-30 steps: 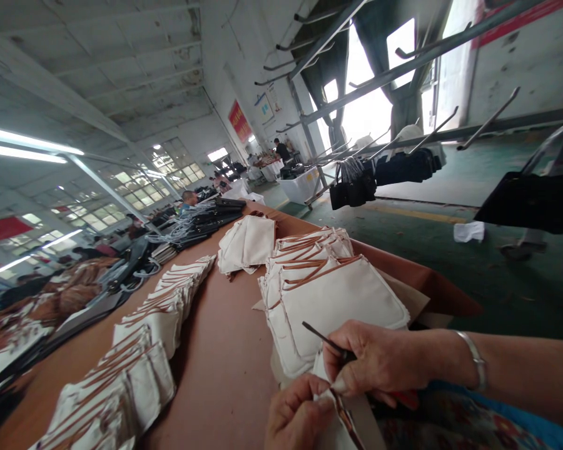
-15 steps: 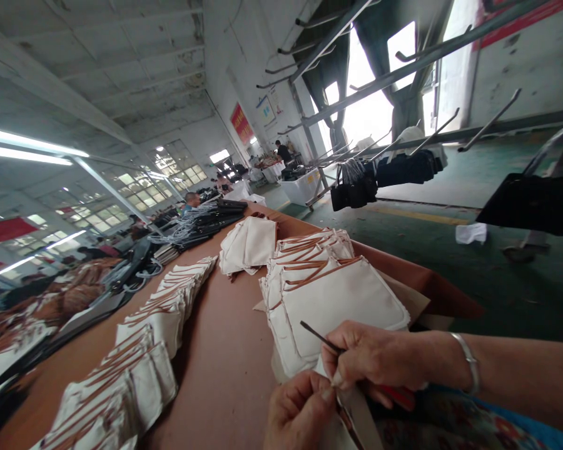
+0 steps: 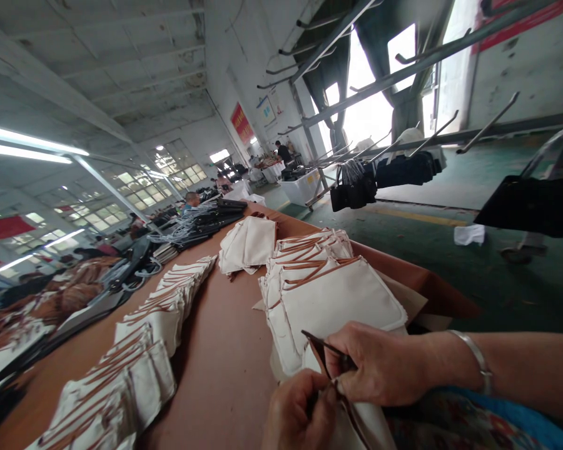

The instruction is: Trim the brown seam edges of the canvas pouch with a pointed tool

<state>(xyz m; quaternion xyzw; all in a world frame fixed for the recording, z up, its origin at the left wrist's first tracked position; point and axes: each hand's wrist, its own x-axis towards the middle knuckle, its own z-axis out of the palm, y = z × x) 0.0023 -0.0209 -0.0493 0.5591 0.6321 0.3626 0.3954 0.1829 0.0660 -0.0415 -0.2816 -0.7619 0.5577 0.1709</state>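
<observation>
My right hand point(image 3: 380, 365) grips a thin dark tool point(image 3: 326, 344) that juts up to the left from its fingers. My left hand point(image 3: 300, 412) pinches the brown-trimmed edge of a cream fabric piece point(image 3: 361, 422) at the bottom of the view. Both hands meet over that piece, just in front of a stack of cream pouches with brown trim point(image 3: 328, 294). A silver bangle point(image 3: 473, 362) circles my right wrist.
A long brown table point(image 3: 225, 369) carries rows of cream pouches point(image 3: 164, 312), another pile point(image 3: 248, 244) and dark bags point(image 3: 211, 219) farther back. Black bags point(image 3: 356, 184) hang from metal racks on the right. People work in the distance.
My left hand has closed tighter on the fabric's edge and both hands have drawn together. The brown trim now stands up between them beside the tool.
</observation>
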